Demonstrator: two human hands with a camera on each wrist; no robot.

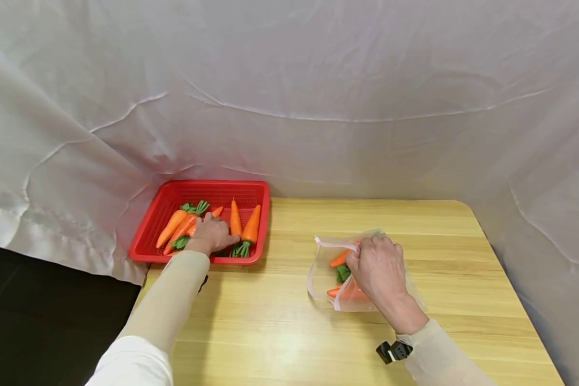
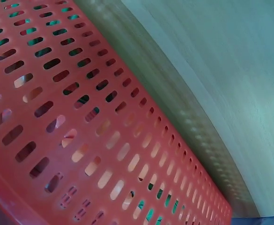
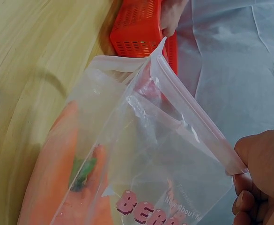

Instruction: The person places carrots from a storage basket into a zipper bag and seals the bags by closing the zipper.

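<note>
A red slotted basket [image 1: 198,185] at the table's back left holds several orange toy carrots with green tops, such as one carrot [image 1: 252,225]. My left hand [image 1: 213,235] lies in the basket, fingers bent down over a carrot [image 1: 193,227] beneath it. The left wrist view shows only the basket wall [image 2: 80,117]. A clear zip bag [image 1: 321,274] lies on the table at centre right with two carrots [image 1: 340,258] inside. My right hand [image 1: 377,265] pinches the bag's upper rim and holds the mouth open. In the right wrist view the fingers [image 3: 249,183] pinch the zip strip of the bag [image 3: 165,154].
The wooden table [image 1: 280,327] has a rounded far right corner. White cloth [image 1: 318,96] hangs behind and to both sides. Dark floor shows at the lower left. A black wrist strap [image 1: 393,351] sits on my right sleeve.
</note>
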